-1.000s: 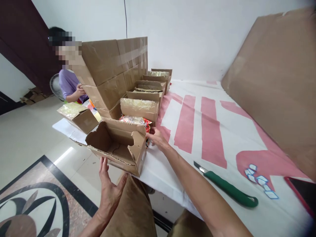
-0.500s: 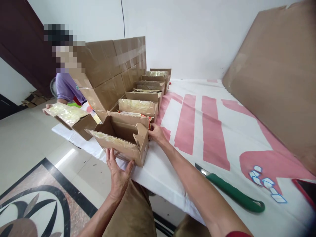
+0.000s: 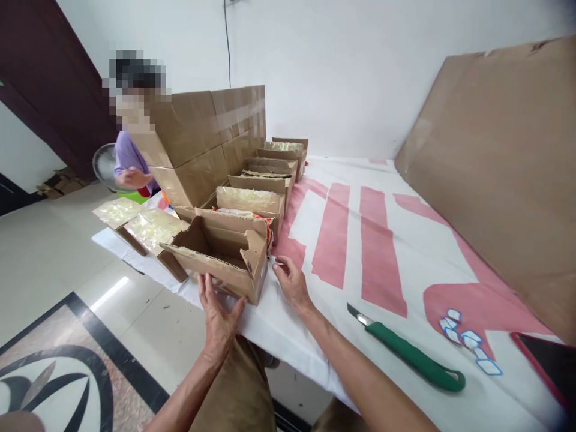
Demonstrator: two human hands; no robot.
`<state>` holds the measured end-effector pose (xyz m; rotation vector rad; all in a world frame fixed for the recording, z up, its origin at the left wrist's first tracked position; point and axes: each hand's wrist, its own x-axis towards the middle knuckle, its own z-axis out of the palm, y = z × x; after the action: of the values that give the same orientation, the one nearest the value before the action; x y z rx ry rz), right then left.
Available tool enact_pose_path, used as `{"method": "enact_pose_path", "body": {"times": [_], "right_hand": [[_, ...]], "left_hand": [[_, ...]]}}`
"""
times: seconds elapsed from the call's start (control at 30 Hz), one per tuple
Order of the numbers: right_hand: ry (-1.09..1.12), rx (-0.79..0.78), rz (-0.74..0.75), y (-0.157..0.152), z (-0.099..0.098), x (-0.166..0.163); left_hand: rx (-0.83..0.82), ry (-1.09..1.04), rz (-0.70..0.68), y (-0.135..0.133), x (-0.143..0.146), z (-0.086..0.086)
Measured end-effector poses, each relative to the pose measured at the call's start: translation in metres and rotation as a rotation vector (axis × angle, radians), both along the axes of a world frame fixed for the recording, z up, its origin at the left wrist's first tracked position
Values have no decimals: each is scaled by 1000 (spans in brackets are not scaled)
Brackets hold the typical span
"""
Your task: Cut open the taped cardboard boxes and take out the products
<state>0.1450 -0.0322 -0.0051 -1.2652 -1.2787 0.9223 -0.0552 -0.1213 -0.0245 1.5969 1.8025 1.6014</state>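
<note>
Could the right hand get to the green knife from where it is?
Probably yes: the right hand looks empty, and the knife lies uncovered on the cloth beside the forearm, with nothing visible blocking the way.

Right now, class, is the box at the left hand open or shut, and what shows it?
Open: nothing covers the top of the box, and its inside shows just beyond the left hand.

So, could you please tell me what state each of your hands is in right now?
Left hand: open, touching the front of the nearest box.
Right hand: open, loosely curled beside that box, holding nothing visible.
</note>
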Motion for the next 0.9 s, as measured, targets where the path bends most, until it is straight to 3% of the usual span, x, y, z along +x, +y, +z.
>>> {"method": "enact_pose_path", "body": {"times": [0.63,0.9], "right_hand": [[-2,54,-49,-8,-14,-3],[1,48,-41,-8,-15,-4]], "left_hand": [[-31,45,40,84,25,8],[-52,44,21,104,31,11]]}}
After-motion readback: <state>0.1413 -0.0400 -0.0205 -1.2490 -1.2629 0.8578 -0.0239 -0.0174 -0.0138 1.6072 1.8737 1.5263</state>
